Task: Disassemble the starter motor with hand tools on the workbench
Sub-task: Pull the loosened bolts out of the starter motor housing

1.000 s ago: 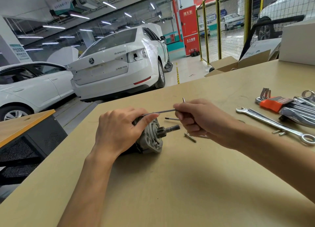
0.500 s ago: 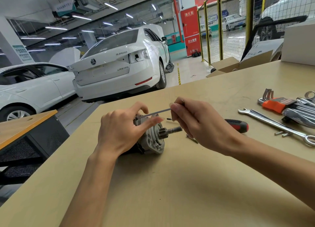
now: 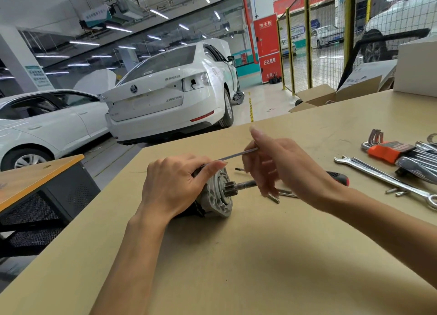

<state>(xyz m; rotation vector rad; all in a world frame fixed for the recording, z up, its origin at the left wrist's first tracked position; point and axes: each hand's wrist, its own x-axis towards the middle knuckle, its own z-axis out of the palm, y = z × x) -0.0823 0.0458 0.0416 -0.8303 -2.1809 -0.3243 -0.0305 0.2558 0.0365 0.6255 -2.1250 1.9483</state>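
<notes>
- My left hand (image 3: pixel 176 187) lies over the starter motor (image 3: pixel 216 194), fingers curled round its body and thumb stretched along the top edge of the silver end housing, pinning it on its side on the tabletop (image 3: pixel 236 267).
- The motor's pinion gear (image 3: pixel 229 187) and shaft stick out toward my right hand.
- My right hand (image 3: pixel 283 168) hovers just past the shaft, blurred; thumb and fingers pinch the far end of a long thin bolt (image 3: pixel 233 156), index finger raised.
- That bolt runs level from my right fingers back to the top of the housing under my left thumb.
- Beneath my right hand, loose bolts (image 3: pixel 274 197) lie on the tabletop, and a screwdriver (image 3: pixel 338 176) with a black-and-red handle pokes out from behind my wrist.
- Further right of my right hand are a combination wrench (image 3: pixel 378 175), an orange hex key holder (image 3: pixel 387 150) and more wrenches.
</notes>
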